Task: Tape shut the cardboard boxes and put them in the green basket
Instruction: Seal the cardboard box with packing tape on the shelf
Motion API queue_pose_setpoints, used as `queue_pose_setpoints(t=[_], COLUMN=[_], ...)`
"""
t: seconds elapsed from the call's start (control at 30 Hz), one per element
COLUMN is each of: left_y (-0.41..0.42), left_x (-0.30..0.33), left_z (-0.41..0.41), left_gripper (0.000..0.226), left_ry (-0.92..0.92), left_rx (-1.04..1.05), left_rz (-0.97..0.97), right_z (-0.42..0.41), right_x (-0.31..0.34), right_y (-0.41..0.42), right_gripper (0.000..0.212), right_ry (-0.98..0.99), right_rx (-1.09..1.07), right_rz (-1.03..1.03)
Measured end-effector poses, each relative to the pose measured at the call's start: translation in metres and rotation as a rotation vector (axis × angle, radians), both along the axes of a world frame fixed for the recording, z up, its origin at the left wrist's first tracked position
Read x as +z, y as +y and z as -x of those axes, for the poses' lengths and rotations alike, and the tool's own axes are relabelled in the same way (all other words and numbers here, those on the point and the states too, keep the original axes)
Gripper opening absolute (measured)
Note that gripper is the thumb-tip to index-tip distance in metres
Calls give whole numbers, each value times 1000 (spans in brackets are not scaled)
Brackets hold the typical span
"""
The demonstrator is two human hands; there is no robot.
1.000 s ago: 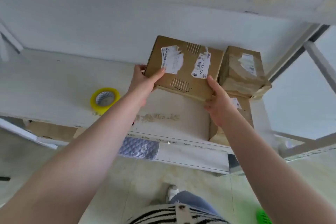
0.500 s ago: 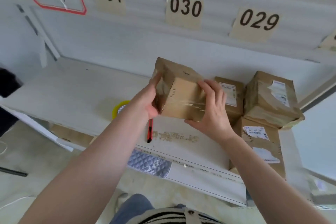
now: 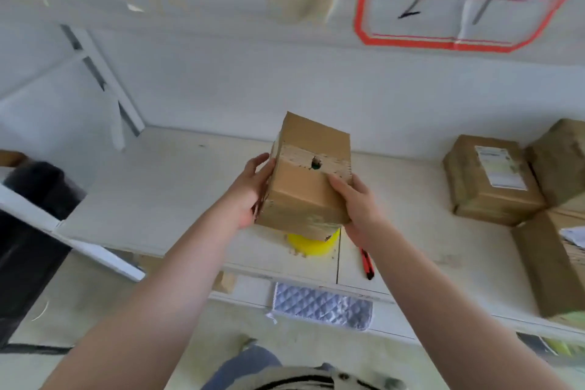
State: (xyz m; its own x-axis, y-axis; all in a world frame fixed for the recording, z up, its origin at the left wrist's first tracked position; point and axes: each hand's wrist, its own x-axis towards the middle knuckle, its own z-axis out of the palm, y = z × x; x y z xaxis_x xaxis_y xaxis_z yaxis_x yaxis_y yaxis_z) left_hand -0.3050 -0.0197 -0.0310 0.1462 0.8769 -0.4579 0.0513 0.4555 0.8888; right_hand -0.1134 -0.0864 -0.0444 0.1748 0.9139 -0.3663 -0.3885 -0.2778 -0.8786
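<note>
Two bare hands clasp one small brown cardboard box (image 3: pixel 308 180) above the white shelf (image 3: pixel 164 187), left hand (image 3: pixel 253 191) at nine o'clock, right hand (image 3: pixel 359 209) at four o'clock, seemingly tilting its holed seam upward for taping; the yellow tape roll (image 3: pixel 313 244) sits directly beneath

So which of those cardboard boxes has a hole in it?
The box held up between both hands: a dark hole shows in its torn strip. The boxes stacked at the right show none.
</note>
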Motion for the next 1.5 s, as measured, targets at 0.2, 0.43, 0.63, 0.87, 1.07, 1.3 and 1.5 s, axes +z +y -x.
queue_pose_setpoints(t=[0.2,0.43,0.63,0.87,1.07,1.3,1.5], left_y=[29,38,39,25,23,25,28], left_x=[-23,-69,-93,-104,-108,-86,-25], left_z=[102,127,137,114,89,76,71], left_gripper=[90,33,40,44,45,85,61], left_ry=[177,202,259,250,206,492,-1], left_rx=[-230,-181,-281,-309,-257,-343,-479], left_rz=[199,198,105,104,104,-166,-428], right_z=[134,155,104,82,48,48,63], right_x=[-38,-65,-102,-120,-59,15,15], right_y=[24,29,10,0,-9,-14,-12], right_gripper=[48,45,37,47,39,36,41], right_ry=[-237,-442,-1229,-1486,-1062,-848,-807], right_rx=[32,101,177,326,-63,239,355], right_rz=[79,172,246,260,183,-118,-175])
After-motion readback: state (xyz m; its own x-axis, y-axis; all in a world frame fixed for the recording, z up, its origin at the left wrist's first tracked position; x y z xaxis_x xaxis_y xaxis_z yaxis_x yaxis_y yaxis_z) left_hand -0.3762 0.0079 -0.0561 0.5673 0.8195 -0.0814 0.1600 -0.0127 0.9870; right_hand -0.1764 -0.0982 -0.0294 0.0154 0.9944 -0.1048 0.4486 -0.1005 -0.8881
